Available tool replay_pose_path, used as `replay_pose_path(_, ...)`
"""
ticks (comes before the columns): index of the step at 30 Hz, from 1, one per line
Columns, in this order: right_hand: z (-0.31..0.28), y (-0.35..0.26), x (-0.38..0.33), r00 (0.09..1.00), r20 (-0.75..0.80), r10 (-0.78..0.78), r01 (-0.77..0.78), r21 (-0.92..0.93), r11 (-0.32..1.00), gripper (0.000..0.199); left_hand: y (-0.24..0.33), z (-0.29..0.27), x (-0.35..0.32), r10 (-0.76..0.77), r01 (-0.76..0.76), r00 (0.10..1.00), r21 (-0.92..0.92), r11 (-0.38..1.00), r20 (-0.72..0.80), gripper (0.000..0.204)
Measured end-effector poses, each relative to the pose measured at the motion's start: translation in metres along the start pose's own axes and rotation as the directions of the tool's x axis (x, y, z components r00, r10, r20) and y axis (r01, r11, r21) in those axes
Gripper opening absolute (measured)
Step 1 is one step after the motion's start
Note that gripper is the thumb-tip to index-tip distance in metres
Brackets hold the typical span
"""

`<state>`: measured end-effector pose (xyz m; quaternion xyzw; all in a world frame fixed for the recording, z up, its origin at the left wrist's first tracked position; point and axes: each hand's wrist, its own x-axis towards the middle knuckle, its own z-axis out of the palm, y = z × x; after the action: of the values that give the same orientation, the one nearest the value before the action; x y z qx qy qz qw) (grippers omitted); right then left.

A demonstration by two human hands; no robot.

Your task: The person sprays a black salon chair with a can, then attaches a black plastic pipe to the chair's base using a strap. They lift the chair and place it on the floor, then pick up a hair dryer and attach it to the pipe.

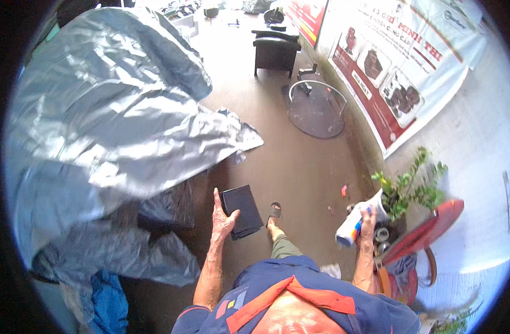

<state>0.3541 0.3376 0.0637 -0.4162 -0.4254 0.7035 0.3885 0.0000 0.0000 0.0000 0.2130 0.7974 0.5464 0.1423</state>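
My left hand (223, 221) grips a flat black rectangular thing (245, 212) by its left edge, with the thumb on top and one finger stretched out beside it. It looks like a folder or a thin slab; its kind is not plain. On the other side, my right hand (368, 220) is closed around a white container (350, 229) with blue and red marks, held tilted. Its far end reaches toward a leafy green plant (413, 186). Part of the container is hidden by my fingers.
Silver tarpaulin (116, 128) drapes over large things at left. Ahead are a round dark glass-like top (316, 114) with a curved rail and a black armchair (277, 51). A red round-edged seat or table (427, 231) stands at right, below a wall banner (399, 67).
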Motion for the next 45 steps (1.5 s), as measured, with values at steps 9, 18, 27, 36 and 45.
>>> replay_pose_path(9, 0.291, -0.041, 0.394, 0.973, 0.213, -0.091, 0.114, -0.098, 0.989, 0.051, -0.008, 0.113, 0.352, -0.346, 0.352, 0.931, -0.527, 0.773, 0.115, 0.100)
replay_pose_path(18, 0.552, -0.034, 0.768, 0.965, 0.213, -0.150, 0.152, 0.009, 0.988, 0.068, -0.026, 0.162, 0.780, -0.319, 0.153, 0.930, -0.598, 0.786, -0.181, 0.085)
replay_pose_path(27, 0.738, -0.076, 1.081, 0.963, -0.189, -0.194, 0.211, 0.077, 0.974, 0.068, 0.070, 0.166, 1.177, -0.135, 0.064, 0.983, -0.469, 0.881, -0.121, 0.072)
replay_pose_path(36, 1.026, -0.004, 1.404, 0.998, 0.041, -0.042, 0.044, -0.064, 0.997, 0.069, -0.013, 0.159, 1.570, -0.149, 0.045, 0.935, -0.308, 0.950, -0.322, 0.065)
replay_pose_path(45, 1.333, 0.015, 1.617, 0.926, 0.364, -0.100, 0.258, -0.417, 0.872, 0.062, -0.089, 0.098, 1.847, -0.369, 0.262, 0.818, -0.286, 0.922, -0.441, 0.070)
